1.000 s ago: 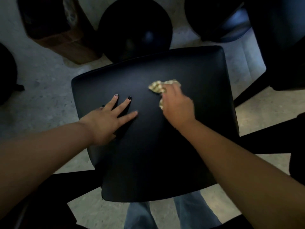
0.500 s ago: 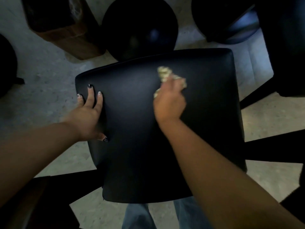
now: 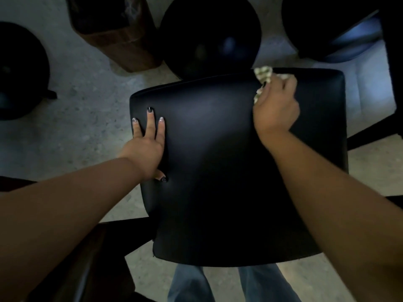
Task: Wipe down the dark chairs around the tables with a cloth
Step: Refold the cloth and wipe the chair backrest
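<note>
crumpled pale patterned cloth (image 3: 264,75) on glossy black chair (image 3: 229,171), possibly leather.

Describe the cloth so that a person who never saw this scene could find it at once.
Find the large black square seat in the middle of the view. At its far edge, toward the right corner, the right hand grips a crumpled cloth. It is the only pale, patterned thing among dark furniture.

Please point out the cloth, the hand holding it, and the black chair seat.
cloth (image 3: 264,73), head view, on its bunched top part.
right hand (image 3: 275,105), head view, on its back.
black chair seat (image 3: 218,171), head view, on its bare middle.
</note>
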A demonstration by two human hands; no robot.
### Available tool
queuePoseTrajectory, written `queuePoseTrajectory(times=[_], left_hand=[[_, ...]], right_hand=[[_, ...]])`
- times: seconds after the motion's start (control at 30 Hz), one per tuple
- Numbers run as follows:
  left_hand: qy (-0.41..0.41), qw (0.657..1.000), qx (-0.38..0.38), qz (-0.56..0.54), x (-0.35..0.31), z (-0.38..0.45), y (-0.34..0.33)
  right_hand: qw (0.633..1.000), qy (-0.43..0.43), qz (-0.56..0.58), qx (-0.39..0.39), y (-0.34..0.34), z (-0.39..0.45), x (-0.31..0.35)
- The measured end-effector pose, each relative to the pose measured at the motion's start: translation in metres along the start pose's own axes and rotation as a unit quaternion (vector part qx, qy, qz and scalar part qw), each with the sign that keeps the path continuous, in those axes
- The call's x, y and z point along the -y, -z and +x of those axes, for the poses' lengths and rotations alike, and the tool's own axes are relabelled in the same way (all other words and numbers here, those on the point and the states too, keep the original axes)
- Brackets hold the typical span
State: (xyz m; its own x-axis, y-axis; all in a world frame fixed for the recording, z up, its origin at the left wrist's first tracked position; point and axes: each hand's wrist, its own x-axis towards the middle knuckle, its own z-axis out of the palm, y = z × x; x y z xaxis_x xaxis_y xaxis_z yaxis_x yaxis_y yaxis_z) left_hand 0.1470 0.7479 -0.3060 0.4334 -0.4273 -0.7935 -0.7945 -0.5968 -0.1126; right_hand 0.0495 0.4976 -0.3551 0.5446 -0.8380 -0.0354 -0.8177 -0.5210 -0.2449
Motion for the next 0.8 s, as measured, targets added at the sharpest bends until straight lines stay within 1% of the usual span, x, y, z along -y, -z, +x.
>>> queuePoseTrajectory(times=[0.13,0.2,0.27,0.33,0.4,0.43,0.47,0.5,0.53,0.57,0.6,0.63,0.67,0.7,0.73,0.8], left_hand=[[0.006,1.000,0.014,-0.004,-0.002,0.000,0.003],[0.006,1.000,0.014,-0.005,-0.002,0.000,0.003],[0.005,1.000,0.014,-0.003,-0.002,0.000,0.003],[0.006,1.000,0.011,-0.001,-0.002,0.000,0.001],[0.007,1.000,0.009,-0.002,-0.002,0.000,0.000],[0.006,1.000,0.008,-0.002,-0.002,0.000,0.000],[0.004,1.000,0.007,-0.001,-0.003,0.001,0.000],[0.004,1.000,0.005,-0.001,-0.002,0.001,-0.001],[0.005,1.000,0.003,0.000,-0.002,0.001,-0.002],[0.005,1.000,0.001,0.001,-0.001,0.001,-0.002],[0.005,1.000,-0.001,0.003,-0.001,0.002,-0.003],[0.003,1.000,-0.004,0.005,0.000,0.002,-0.004],[0.001,1.000,-0.005,0.006,0.000,0.003,-0.004],[-0.001,1.000,-0.006,0.007,0.000,0.003,-0.005],[0.000,1.000,-0.007,0.008,0.000,0.003,-0.005],[0.002,1.000,-0.009,0.008,0.000,0.003,-0.004]], right_hand=[[0.991,0.121,0.033,0.038,-0.014,-0.068,0.040],[0.972,0.230,0.012,0.048,-0.015,-0.106,0.040],[0.929,0.363,0.004,0.077,-0.015,-0.145,0.030],[0.877,0.458,0.026,0.141,-0.011,-0.168,0.019],[0.835,0.510,0.057,0.199,-0.006,-0.160,0.013],[0.828,0.511,0.073,0.220,-0.001,-0.145,0.009],[0.841,0.485,0.081,0.224,0.004,-0.124,0.004],[0.875,0.432,0.077,0.204,0.008,-0.101,-0.005],[0.922,0.349,0.072,0.153,0.013,-0.075,-0.020],[0.965,0.239,0.056,0.093,0.017,-0.051,-0.041],[0.991,0.121,0.041,0.038,0.023,-0.033,-0.062],[0.999,0.028,0.030,-0.003,0.028,-0.024,-0.078],[0.999,-0.024,0.016,-0.029,0.029,-0.025,-0.086],[0.998,-0.048,0.002,-0.040,0.025,-0.034,-0.083],[0.998,-0.055,-0.005,-0.038,0.018,-0.048,-0.072],[1.000,-0.018,0.017,-0.007,0.002,-0.090,-0.044]])
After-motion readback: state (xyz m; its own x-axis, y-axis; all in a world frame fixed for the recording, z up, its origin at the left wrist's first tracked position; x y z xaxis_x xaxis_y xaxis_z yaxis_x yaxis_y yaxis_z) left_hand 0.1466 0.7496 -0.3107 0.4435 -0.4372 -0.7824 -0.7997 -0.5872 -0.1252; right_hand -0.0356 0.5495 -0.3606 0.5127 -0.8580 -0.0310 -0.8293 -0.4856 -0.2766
